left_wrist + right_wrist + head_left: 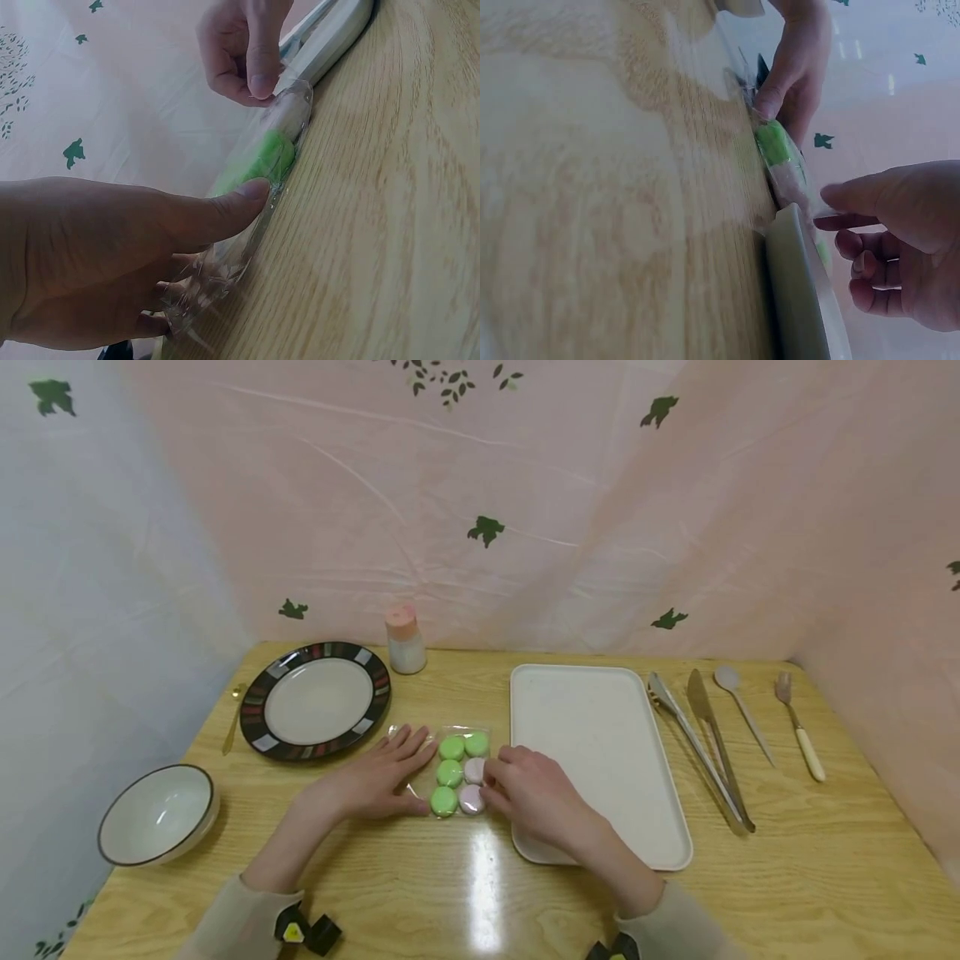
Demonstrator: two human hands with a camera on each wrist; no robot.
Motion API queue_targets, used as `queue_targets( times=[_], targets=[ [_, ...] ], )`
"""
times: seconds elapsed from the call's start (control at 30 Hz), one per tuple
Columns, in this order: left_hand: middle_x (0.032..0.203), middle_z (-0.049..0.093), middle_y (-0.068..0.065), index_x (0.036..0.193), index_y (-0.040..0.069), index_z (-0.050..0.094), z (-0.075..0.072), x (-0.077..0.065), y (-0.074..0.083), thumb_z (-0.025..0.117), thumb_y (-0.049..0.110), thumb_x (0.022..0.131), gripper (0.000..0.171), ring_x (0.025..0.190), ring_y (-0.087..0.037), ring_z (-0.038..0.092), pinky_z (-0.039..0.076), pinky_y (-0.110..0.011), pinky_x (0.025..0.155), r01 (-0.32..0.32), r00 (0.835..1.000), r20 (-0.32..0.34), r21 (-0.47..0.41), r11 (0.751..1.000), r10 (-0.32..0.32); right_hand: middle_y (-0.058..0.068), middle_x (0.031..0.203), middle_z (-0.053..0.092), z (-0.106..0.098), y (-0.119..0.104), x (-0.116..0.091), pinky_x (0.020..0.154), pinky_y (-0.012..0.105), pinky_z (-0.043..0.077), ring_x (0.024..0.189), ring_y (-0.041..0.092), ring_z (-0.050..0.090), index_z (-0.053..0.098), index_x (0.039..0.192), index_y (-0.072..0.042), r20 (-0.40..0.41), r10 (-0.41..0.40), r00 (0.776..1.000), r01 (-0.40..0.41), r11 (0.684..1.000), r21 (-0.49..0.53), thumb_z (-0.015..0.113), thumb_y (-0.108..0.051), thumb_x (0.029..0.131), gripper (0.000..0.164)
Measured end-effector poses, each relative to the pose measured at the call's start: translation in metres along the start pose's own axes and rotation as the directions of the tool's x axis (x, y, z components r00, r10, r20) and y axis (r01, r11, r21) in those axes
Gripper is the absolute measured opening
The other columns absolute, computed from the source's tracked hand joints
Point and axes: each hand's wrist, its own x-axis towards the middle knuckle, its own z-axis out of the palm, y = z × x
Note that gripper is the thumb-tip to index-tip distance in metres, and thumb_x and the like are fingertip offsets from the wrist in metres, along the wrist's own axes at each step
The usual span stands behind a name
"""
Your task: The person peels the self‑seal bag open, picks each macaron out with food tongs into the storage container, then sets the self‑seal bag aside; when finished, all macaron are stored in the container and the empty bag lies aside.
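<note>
A clear plastic pack (461, 729) lies on the table, holding several round green pieces (450, 773) and lilac pieces (472, 799) that look like macarons. My left hand (382, 781) rests on the pack's left part, fingers spread and straight; in the left wrist view its thumb (225, 214) lies along the plastic beside a green piece (271, 157). On the opposite side, my right hand (536, 793) pinches the pack's right edge between thumb and forefinger, its other fingers loosely curled, as the right hand (900, 240) shows in the right wrist view. It hovers partly over a white tray (600, 718).
At left stand a dark-rimmed plate (318, 702), a bowl (157, 814) and a small gold utensil (233, 722). Behind is a pink-topped shaker (406, 639). Right of the tray lie tongs (697, 747), a knife (716, 735), a spoon (745, 714) and a fork (800, 727). A curtain (480, 585) hangs behind.
</note>
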Motion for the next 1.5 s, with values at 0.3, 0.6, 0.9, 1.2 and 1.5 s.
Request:
queue_targets(
  times=[0.3, 0.6, 0.9, 1.2, 1.5],
  targets=[
    [0.159, 0.006, -0.011, 0.151, 0.016, 0.018, -0.002, -0.004, 0.000, 0.054, 0.061, 0.085, 0.087, 0.147, -0.036, 0.003, 0.013, -0.053, 0.118, 0.005, 1.000, -0.001, -0.005, 1.000, -0.005, -0.011, 0.068, 0.044, -0.006, 0.000, 0.004, 0.057, 0.022, 0.035, 0.065, 0.007, 0.042, 0.055, 0.070, -0.025, 0.008, 0.033, 0.999, -0.033, 0.999, -0.019, 0.061, -0.026, 0.089, 0.020],
    [0.159, 0.006, -0.011, 0.151, 0.016, 0.018, -0.002, -0.002, 0.001, 0.053, 0.062, 0.085, 0.088, 0.147, -0.036, 0.004, 0.014, -0.053, 0.117, 0.002, 1.000, -0.010, 0.005, 1.000, -0.002, -0.011, 0.072, 0.051, -0.008, 0.002, 0.014, 0.060, 0.025, 0.038, 0.067, 0.008, 0.046, 0.060, 0.076, -0.025, 0.034, 0.054, 0.998, -0.054, 0.999, -0.003, 0.064, -0.036, 0.087, 0.016],
    [0.159, 0.007, -0.012, 0.151, 0.015, 0.019, 0.000, -0.001, 0.001, 0.054, 0.062, 0.085, 0.087, 0.146, -0.038, 0.004, 0.014, -0.053, 0.117, -0.014, 1.000, -0.011, -0.013, 1.000, 0.014, -0.010, 0.069, 0.050, -0.008, 0.007, 0.019, 0.058, 0.024, 0.038, 0.064, 0.007, 0.045, 0.061, 0.074, -0.023, 0.032, 0.075, 0.997, -0.075, 0.997, 0.002, 0.061, -0.024, 0.088, 0.014],
    [0.159, 0.007, -0.011, 0.151, 0.015, 0.019, -0.001, 0.000, 0.002, 0.054, 0.061, 0.085, 0.087, 0.147, -0.037, 0.005, 0.016, -0.053, 0.117, -0.022, 1.000, -0.016, -0.002, 1.000, 0.022, -0.010, 0.069, 0.049, -0.008, 0.013, 0.018, 0.057, 0.024, 0.038, 0.064, 0.007, 0.045, 0.060, 0.072, -0.024, 0.049, 0.117, 0.992, -0.119, 0.991, 0.053, 0.061, -0.028, 0.089, 0.017],
    [0.159, 0.007, -0.011, 0.151, 0.016, 0.020, 0.001, -0.001, 0.000, 0.053, 0.063, 0.085, 0.087, 0.146, -0.037, 0.005, 0.015, -0.052, 0.117, -0.012, 1.000, -0.018, 0.002, 1.000, 0.012, -0.010, 0.070, 0.048, 0.001, 0.009, 0.022, 0.059, 0.023, 0.037, 0.065, 0.007, 0.044, 0.061, 0.076, -0.023, 0.018, 0.082, 0.996, -0.082, 0.997, 0.010, 0.061, -0.029, 0.089, 0.015]
  ],
)
